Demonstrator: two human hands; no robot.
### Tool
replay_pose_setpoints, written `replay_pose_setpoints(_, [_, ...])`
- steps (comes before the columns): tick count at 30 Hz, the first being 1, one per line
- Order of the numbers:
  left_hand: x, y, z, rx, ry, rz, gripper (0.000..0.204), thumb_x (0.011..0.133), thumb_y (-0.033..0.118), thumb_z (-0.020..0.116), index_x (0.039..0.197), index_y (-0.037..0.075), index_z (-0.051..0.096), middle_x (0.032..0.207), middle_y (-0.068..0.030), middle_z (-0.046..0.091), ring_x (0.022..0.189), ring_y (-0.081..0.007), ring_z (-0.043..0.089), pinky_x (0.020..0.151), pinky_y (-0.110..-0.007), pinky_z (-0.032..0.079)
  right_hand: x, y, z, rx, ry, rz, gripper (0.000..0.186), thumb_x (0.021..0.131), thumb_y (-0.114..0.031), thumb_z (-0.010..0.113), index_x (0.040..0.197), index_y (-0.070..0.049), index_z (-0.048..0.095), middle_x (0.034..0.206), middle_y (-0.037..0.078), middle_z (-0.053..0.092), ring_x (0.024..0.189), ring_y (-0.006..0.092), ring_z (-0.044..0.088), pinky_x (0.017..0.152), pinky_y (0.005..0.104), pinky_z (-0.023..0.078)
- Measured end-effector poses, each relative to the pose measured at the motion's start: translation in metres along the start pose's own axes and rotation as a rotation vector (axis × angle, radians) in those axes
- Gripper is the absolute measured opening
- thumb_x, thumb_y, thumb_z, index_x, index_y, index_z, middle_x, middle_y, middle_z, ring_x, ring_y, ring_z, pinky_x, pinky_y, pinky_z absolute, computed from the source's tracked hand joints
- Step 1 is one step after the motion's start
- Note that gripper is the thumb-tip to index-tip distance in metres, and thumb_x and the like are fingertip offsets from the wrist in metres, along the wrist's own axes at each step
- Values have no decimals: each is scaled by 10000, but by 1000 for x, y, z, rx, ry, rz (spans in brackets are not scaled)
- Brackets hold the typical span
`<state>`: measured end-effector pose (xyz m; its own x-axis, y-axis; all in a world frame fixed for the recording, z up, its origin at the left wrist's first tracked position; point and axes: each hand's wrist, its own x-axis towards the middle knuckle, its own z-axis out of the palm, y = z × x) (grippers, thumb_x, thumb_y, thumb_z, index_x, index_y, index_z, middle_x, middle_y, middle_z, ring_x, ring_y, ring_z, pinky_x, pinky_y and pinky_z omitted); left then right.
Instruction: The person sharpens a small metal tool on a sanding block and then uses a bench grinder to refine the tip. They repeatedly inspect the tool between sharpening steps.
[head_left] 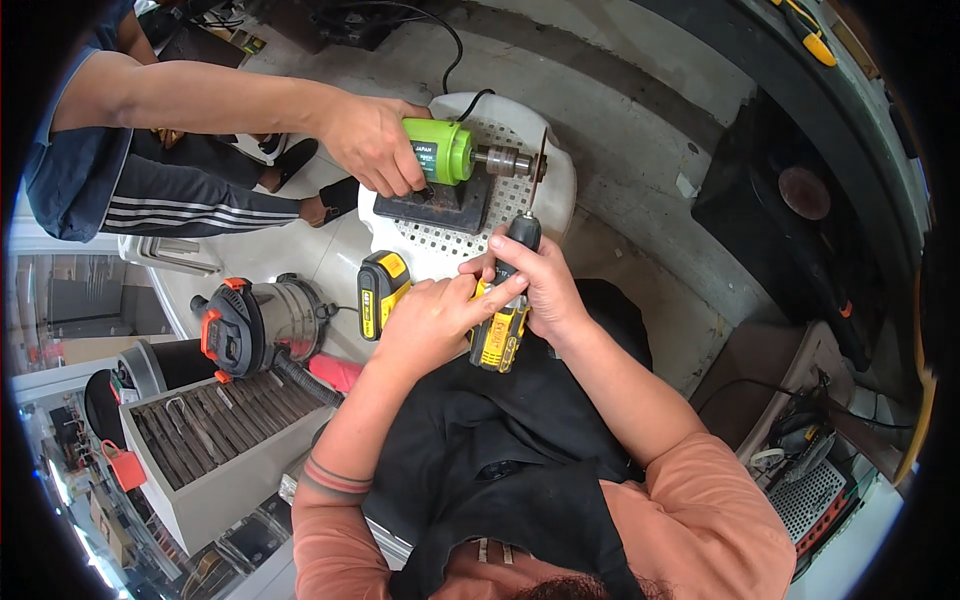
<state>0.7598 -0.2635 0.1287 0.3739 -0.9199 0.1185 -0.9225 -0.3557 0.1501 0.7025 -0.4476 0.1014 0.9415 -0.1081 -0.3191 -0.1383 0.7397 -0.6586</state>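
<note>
A yellow and black cordless drill is held in both my hands over my lap, its nose pointing away from me. My left hand is closed round its handle, and the battery sticks out to the left. My right hand wraps the black chuck. Ahead of the chuck is a thin brown disc, seen nearly edge-on, on the shaft of a green electric motor. I cannot tell whether the drill's tip touches the disc. A co-worker's hand grips the motor from the left.
The motor's black base rests on a white perforated stool. A black cord runs behind it. To the left stand a workshop vacuum and a box of dark strips. A cluttered shelf is at the right.
</note>
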Motion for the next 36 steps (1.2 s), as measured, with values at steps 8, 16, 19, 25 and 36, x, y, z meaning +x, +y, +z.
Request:
replay_pose_setpoints(8, [3,1,-1,-19,44,8,899,733,-32,732,1536,341,581,1180,-109,724,765,-253,724,645,-405,569,2,-1,-3,-25,-7,-15,274,1025,-306,734,1092,-60,632,824,52,663,1036,272,771,939,409,595])
replay_pose_setpoints(16, [1,0,1,-4,37,14,916,727,-42,737,1543,343,577,1152,-110,726,763,-261,722,653,-408,568,0,-2,0,-12,12,0,276,1025,-300,736,1105,-56,634,822,54,663,1035,276,774,933,403,597])
replay_pose_setpoints(19, [1,0,-1,-6,4,6,925,729,-42,737,1551,347,571,1137,-103,725,767,-264,722,657,-411,568,1,-2,-1,-15,3,-3,277,1024,-300,738,1105,-56,635,822,55,663,1034,276,775,930,399,598])
replay_pose_setpoints(25, [2,1,-1,-8,19,5,925,731,-38,740,1554,349,571,1084,-86,713,772,-265,720,652,-415,566,1,-2,0,-4,17,3,293,1016,-307,747,1116,-56,635,821,55,661,1029,278,776,925,403,603])
replay_pose_setpoints(36, [3,0,0,-16,59,22,872,826,6,694,1593,383,522,933,-82,652,715,-259,711,642,-417,565,1,-3,-1,16,-5,2,265,1012,-295,748,1081,-61,645,828,50,682,1028,248,772,896,379,621])
